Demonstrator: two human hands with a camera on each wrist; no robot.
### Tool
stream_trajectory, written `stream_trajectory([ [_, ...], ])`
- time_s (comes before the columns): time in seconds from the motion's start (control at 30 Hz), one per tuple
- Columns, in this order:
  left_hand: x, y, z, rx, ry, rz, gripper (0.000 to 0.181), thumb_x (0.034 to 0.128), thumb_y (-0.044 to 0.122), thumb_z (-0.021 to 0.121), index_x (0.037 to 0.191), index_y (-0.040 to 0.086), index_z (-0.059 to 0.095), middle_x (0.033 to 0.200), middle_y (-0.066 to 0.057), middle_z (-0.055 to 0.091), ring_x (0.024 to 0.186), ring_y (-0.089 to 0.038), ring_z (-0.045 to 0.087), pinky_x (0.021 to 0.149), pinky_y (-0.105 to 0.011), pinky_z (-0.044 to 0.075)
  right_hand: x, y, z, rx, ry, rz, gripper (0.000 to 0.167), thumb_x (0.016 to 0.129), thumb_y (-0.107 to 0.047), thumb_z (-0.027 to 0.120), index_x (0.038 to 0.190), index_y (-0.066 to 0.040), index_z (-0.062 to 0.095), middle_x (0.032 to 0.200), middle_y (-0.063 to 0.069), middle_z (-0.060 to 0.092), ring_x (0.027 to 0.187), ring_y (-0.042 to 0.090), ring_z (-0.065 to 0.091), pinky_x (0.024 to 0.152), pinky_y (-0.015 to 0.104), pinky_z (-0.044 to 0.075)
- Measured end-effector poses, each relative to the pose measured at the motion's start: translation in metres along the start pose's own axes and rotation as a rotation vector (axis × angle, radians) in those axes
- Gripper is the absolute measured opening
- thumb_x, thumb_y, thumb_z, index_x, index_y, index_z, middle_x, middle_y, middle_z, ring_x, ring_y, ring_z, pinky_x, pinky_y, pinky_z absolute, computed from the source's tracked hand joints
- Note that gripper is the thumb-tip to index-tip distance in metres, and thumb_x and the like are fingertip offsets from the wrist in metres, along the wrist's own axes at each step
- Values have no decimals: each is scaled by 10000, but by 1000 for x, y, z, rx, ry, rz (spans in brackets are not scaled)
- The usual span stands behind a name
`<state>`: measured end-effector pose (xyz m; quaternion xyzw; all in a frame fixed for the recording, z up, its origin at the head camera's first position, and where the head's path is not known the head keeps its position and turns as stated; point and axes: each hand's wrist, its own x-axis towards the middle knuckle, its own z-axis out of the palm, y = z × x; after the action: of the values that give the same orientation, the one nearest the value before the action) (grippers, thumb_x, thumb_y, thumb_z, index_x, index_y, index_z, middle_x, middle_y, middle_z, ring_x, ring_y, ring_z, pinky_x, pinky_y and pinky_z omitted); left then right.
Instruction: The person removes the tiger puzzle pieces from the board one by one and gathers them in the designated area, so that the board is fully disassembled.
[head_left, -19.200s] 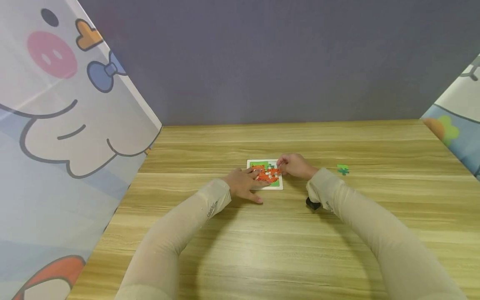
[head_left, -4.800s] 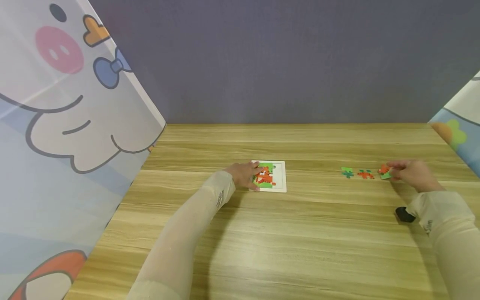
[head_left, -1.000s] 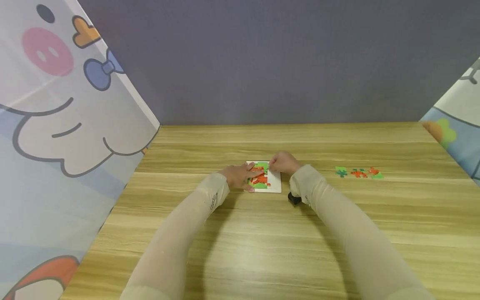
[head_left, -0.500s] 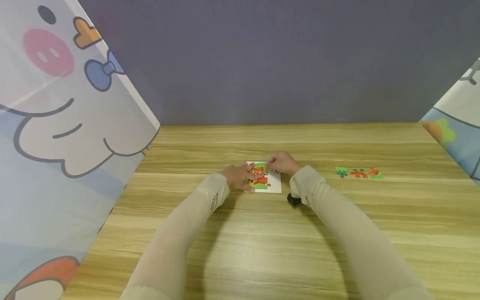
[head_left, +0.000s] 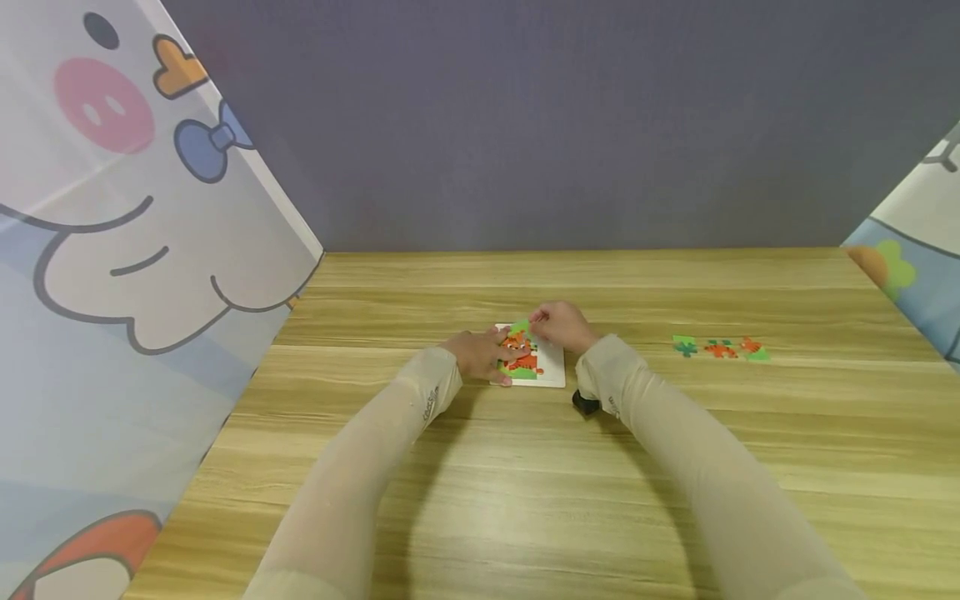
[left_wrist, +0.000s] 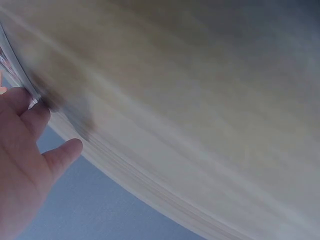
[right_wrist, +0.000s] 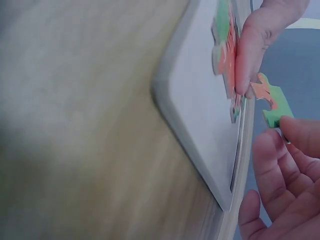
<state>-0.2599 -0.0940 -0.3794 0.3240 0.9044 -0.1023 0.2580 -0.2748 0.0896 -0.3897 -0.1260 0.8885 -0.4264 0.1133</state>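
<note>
A small jigsaw puzzle tray (head_left: pixel 553 368) with a white frame lies mid-table, its right part bare and white. Orange-and-green tiger pieces (head_left: pixel 527 365) fill its left part. My left hand (head_left: pixel 477 355) rests on these pieces from the left, fingers spread. Between thumb and fingertips, my right hand (head_left: pixel 566 327) pinches a green-and-orange puzzle piece (right_wrist: pixel 278 106), raised off the tray in the right wrist view. In the left wrist view the left hand (left_wrist: pixel 22 150) shows at the tray's edge; the pieces there are mostly out of sight.
Three loose puzzle pieces lie in a row on the right: a green one (head_left: pixel 684 345), an orange one (head_left: pixel 721 350) and an orange-and-green one (head_left: pixel 755 349). A grey wall (head_left: pixel 570 125) stands behind the wooden table (head_left: pixel 480 500).
Since the earliest frame, two more pieces lie loose on the right. Over the last second my right hand has lifted the pinched piece from the tray's top, shifting slightly left; the left hand stays put.
</note>
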Motion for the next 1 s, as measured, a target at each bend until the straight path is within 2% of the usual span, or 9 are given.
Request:
stream_trajectory([
  [0.17,0,1,0,-20,9,-4,753,876,606,467,1507,404,109,1577,-41,13,1422,-244,88,830,-369,493,-3,2,-3,38,19,17,203,889,-61,592,1051,53,641,817,97,623,669,157,556,602,258,479],
  [0.27,1,2,-1,-27,12,-15,793,869,598,496,1516,382,92,1579,-30,17,1419,-244,114,817,-358,496,-8,4,-9,27,36,-1,214,896,-70,591,1060,58,640,853,119,634,688,179,576,609,262,479],
  [0.3,1,2,-1,-39,13,-20,809,864,595,507,1518,376,84,1578,-23,15,1419,-240,113,766,-333,506,-10,6,-11,19,42,-8,216,900,-77,589,1062,58,639,863,122,637,696,191,585,608,263,477],
  [0.47,2,1,-3,-82,11,-41,846,857,584,543,1528,329,96,1576,-5,19,1422,-213,89,921,-394,457,-19,12,-23,14,65,-5,217,908,-82,585,1064,62,629,835,148,640,707,248,598,588,275,457],
  [0.57,0,1,-4,-91,9,-33,845,863,574,545,1531,307,104,1575,-10,16,1424,-205,79,1009,-452,378,-23,16,-29,28,70,19,211,907,-77,592,1056,67,629,812,143,632,685,234,593,580,278,464],
  [0.7,-4,0,-5,-140,7,-22,839,864,551,561,1531,305,115,1575,-12,9,1424,-218,63,968,-423,417,-30,23,-36,34,73,43,220,915,-88,590,1064,69,631,848,132,632,691,217,612,611,295,508],
  [0.87,-4,-1,-4,-154,7,-17,850,862,547,565,1532,293,107,1574,-9,1,1423,-219,60,906,-390,458,-40,30,-47,37,73,50,253,912,-82,589,1088,96,619,895,146,635,741,246,644,694,335,541],
  [1.0,-1,-1,-3,-133,16,-27,887,858,560,563,1537,241,89,1572,-4,-2,1422,-191,66,985,-394,406,-54,37,-59,8,70,62,276,922,-107,576,1109,93,608,910,143,647,795,272,647,750,368,527],
])
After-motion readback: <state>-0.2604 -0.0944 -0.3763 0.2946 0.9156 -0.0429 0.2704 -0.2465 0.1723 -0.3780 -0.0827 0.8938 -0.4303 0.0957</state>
